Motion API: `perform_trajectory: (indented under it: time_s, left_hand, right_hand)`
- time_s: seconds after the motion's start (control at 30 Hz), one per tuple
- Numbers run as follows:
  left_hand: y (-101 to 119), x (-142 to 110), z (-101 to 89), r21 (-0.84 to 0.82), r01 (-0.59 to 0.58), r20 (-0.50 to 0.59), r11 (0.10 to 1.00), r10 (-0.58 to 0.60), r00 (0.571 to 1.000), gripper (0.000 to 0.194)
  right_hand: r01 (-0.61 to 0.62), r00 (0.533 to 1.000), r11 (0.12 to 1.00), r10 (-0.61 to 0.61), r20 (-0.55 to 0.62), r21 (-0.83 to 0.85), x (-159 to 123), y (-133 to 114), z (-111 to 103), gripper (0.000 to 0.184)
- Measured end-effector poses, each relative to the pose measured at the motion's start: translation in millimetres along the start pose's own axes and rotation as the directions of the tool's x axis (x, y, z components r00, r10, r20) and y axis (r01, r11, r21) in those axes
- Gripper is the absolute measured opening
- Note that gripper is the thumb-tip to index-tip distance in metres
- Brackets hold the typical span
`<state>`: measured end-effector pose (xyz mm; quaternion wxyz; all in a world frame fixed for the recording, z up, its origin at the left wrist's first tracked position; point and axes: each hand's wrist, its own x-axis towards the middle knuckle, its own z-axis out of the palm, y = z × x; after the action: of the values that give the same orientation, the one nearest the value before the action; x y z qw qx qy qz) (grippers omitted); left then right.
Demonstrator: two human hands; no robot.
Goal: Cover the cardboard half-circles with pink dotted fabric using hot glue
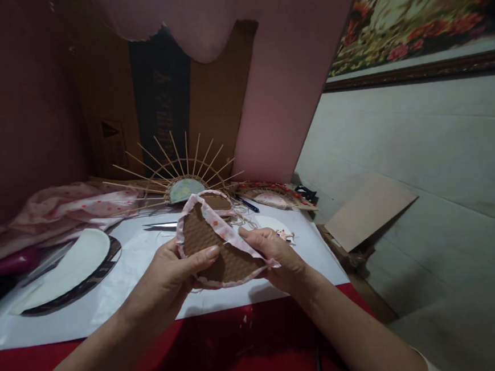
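Note:
A half-round piece of brown cardboard (228,264), edged with a folded strip of white fabric with pink and red spots, is held up between my two hands above the table. My left hand (183,265) grips its lower left side, the thumb lying flat over the cardboard. On the right corner my right hand (274,255) pinches the fabric-covered edge with thumb and fingers. Just behind it sits another cardboard piece (217,202) with a fabric edge. The fingers under the cardboard are hidden.
Scissors (160,226) lie behind my left hand. Farther back stands a half-round weaving with radiating sticks (186,189). Spotted fabric (78,207) and white half-round pieces (80,261) are at left. A pen (249,205) and red-trimmed fan shape (269,198) lie right.

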<state>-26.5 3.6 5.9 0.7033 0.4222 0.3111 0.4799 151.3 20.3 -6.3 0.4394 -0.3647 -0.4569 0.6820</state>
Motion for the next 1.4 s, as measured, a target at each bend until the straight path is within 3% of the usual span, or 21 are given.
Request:
perform_trajectory:
  time_s: [0.17,0.33,0.47,0.63,0.9,1.13,1.23,1.4]
  left_hand:
    - [-2,0,0.2,0.018,0.005,-0.022,1.000,-0.005,1.000,0.035]
    - [-5,1,-0.4,0.026,-0.021,0.005,0.999,0.021,1.000,0.030]
    - [-6,1,0.7,0.062,-0.032,-0.022,0.998,0.033,0.999,0.030]
    - [-5,1,4.2,0.057,-0.018,-0.054,0.998,0.021,0.998,0.028]
    - [-8,3,0.7,0.090,-0.024,-0.057,0.996,0.029,0.998,0.026]
    - [-12,2,-0.3,0.150,-0.011,-0.033,0.989,0.016,0.999,0.027]
    - [-13,1,0.4,0.147,0.012,-0.041,0.989,-0.006,0.999,0.023]
    - [-6,3,2.0,0.080,0.004,-0.075,0.997,0.002,0.997,0.027]
  right_hand:
    - [0.162,0.987,0.984,-0.162,0.008,-0.078,-1,1,-1,0.043]
    - [0.280,0.959,0.906,-0.276,0.057,-0.318,-3,-2,0,0.038]
    - [0.235,0.972,0.899,-0.217,0.089,-0.371,-2,-2,-3,0.043]
    - [0.203,0.979,0.916,-0.187,0.080,-0.346,0,-3,-4,0.064]
    - [0.302,0.953,0.847,-0.282,0.114,-0.438,0,-2,-2,0.050]
    - [0.256,0.962,0.842,-0.269,0.043,-0.474,0,1,-4,0.058]
    - [0.240,0.964,0.830,-0.266,0.020,-0.503,-1,1,1,0.053]
    - [0.179,0.983,0.918,-0.183,0.025,-0.354,1,-4,-1,0.060]
